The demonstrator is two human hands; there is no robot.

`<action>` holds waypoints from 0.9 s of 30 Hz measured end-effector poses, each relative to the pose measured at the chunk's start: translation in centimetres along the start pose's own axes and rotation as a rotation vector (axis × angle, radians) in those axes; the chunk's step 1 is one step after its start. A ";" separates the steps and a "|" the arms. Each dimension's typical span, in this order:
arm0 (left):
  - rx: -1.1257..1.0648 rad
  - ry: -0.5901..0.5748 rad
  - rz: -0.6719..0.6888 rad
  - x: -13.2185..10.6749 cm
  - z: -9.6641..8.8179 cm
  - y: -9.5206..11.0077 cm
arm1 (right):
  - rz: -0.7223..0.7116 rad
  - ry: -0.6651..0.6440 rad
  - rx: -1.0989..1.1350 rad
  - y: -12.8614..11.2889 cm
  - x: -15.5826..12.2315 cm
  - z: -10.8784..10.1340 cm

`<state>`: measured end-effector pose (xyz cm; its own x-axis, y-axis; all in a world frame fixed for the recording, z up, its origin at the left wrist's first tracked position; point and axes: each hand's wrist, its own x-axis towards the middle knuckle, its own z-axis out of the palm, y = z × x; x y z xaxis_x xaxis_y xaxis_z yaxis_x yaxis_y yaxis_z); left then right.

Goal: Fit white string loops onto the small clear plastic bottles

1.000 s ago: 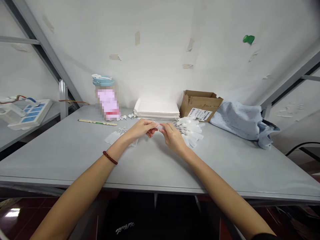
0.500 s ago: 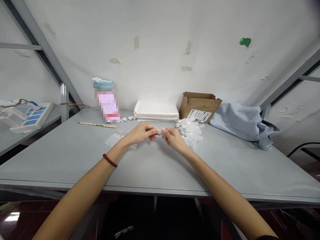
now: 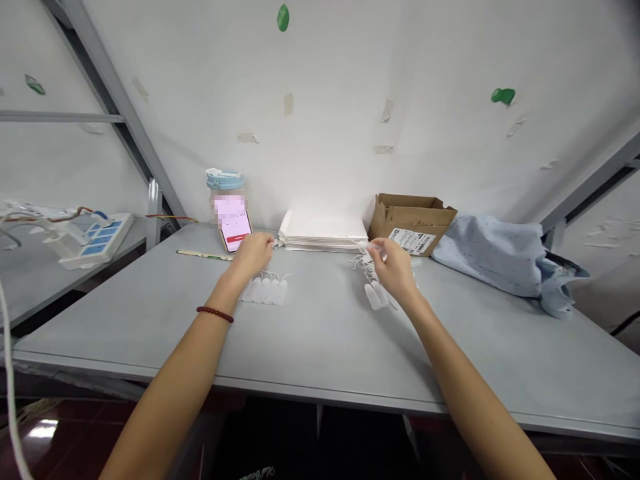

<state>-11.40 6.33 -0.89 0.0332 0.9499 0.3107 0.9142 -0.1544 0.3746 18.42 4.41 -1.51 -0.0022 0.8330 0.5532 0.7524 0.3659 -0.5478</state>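
Your right hand (image 3: 396,265) is pinching a white tag (image 3: 382,253), lined-up tags (image 3: 265,292) are pointing lengthwise toward you, left hand (image 3: 254,253), grip unclear.

Right fingers (image 3: 377,261) among white tags (image 3: 373,297), left fingers (image 3: 264,242) near phone (image 3: 237,232).

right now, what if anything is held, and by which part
The right hand seems to pinch a whitish tag, the exact spot unclear; whether the left hand holds anything cannot be told.
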 end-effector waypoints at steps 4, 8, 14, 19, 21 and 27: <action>0.264 -0.031 -0.169 0.6 -0.7 -3.5 | 0.005 -0.008 -0.132 1.7 0.5 -0.7; 0.286 -0.042 -0.225 0.3 -0.6 -4.5 | -0.020 -0.019 -0.204 2.0 0.5 -0.8; 0.304 -0.055 -0.288 0.4 -0.1 -4.5 | 0.022 -0.082 -0.286 2.1 0.6 -1.3; 0.307 -0.064 -0.287 0.6 0.3 -4.5 | 0.053 -0.132 -0.309 2.4 0.8 -1.8; 0.312 -0.062 -0.292 0.6 0.4 -4.5 | 0.060 -0.137 -0.310 2.5 0.8 -1.9; 0.326 -0.063 -0.315 0.5 0.2 -4.5 | 0.044 -0.175 -0.349 2.6 0.8 -2.0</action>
<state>-15.44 7.56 -2.57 -0.2519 0.9530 0.1683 0.9626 0.2288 0.1450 21.76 5.23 -1.22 -0.0550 0.9139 0.4023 0.9330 0.1905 -0.3053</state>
